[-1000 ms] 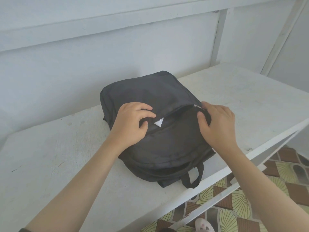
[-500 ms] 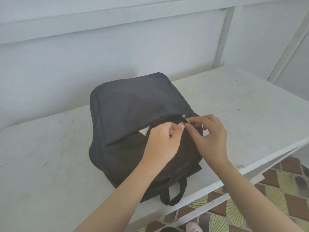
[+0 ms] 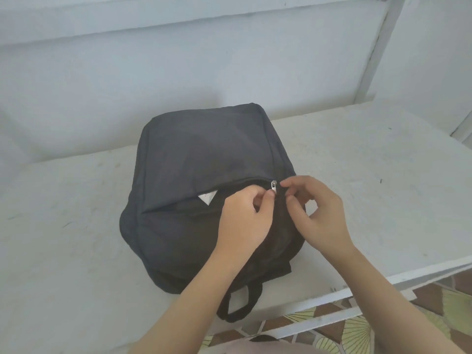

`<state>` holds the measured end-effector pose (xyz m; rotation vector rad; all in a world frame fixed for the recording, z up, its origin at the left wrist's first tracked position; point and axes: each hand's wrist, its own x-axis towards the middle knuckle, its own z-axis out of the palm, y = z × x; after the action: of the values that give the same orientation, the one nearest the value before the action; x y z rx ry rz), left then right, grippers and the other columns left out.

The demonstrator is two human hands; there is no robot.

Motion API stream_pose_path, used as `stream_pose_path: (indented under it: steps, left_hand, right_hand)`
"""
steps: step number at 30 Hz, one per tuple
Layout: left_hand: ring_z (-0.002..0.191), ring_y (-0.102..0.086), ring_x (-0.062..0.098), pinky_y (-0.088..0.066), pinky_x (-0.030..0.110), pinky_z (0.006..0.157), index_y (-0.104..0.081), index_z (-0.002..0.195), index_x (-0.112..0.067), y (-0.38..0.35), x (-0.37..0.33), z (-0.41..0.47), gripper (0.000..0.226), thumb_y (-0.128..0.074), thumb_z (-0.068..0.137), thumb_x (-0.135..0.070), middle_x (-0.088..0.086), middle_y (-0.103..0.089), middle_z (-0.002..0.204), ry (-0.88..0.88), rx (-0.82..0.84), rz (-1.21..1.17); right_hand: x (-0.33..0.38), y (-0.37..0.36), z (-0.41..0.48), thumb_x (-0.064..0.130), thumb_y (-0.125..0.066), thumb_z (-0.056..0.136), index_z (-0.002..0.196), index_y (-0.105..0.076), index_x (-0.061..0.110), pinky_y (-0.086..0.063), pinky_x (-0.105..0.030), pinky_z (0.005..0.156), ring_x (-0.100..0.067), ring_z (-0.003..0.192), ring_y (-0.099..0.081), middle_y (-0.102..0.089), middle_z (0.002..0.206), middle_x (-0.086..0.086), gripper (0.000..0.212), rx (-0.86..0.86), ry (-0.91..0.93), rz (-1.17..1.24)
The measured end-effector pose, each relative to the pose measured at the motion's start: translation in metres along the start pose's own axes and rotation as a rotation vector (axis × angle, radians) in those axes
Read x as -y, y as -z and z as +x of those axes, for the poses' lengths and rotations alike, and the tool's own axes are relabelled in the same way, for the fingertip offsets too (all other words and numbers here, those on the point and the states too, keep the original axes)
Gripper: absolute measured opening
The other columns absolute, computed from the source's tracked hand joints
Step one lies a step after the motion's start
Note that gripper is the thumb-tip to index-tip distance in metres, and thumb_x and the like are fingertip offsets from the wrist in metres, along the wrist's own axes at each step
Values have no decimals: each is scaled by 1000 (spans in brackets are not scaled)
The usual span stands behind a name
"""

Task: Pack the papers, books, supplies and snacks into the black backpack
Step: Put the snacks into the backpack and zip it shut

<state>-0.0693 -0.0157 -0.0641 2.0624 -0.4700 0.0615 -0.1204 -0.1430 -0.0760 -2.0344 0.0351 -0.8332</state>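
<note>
A white table fills the view, scuffed and flecked with dark marks, and its front edge runs off to the lower right. Behind it stands a pale wall, with a white post rising on the right. Under the table edge at lower right there is a white rail, and below it a floor of brown tiles and yellow-green fan patterns.

Now the count, left to right. There is one backpack, black, lying flat in the middle of the table, its far end close to the wall. One white tag, a triangle, shows in its gaping pocket. One strap loop hangs over the front edge. Two bare hands come in from below and sit close together on the bag.

The left hand is curled, with thumb and forefinger pinching at the lower end of the one metal pull. The pull sits at the right end of the zip line. The right hand sits just right of the pull. Its fingers are bent and a fingertip is on the fabric beside it, but whether it actually grips the cloth cannot be told from here.
</note>
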Motion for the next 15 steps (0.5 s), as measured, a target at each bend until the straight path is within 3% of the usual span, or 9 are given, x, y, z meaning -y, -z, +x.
stream_pose_path:
  steps: [3,6,10,15]
  left_hand:
    - [72,-58,-1,-49,18,64,-65,76,-24,-5,-4,-3,16,-62,85,-37,-18,-59,65,-12,-35,71]
    - [71,-58,3,-52,28,67,-65,78,-21,-7,-4,-3,14,-60,86,-31,-15,-60,67,-52,-58,105]
    - [69,-55,8,-47,26,62,-65,77,-18,-7,-4,-6,14,-56,84,-25,-11,-61,68,-208,-168,175]
    - [70,-55,11,-46,26,60,-67,75,-12,0,-6,-6,10,-60,83,-14,-6,-64,68,-280,-327,239]
  right_hand:
    - [-7,3,9,12,-57,80,100,-66,17,-45,-9,65,-9,69,-58,-62,82,10,22,34,-4,-23]
    - [-15,6,16,18,-59,80,109,-68,20,-45,-11,65,-9,68,-56,-58,85,12,30,104,48,-63]
    - [-21,9,24,29,-64,80,113,-68,23,-42,-9,64,-6,66,-51,-53,86,16,34,168,85,-68]
    - [-22,8,31,32,-74,76,110,-70,24,-41,-6,68,4,75,-50,-50,88,22,36,177,113,-71]
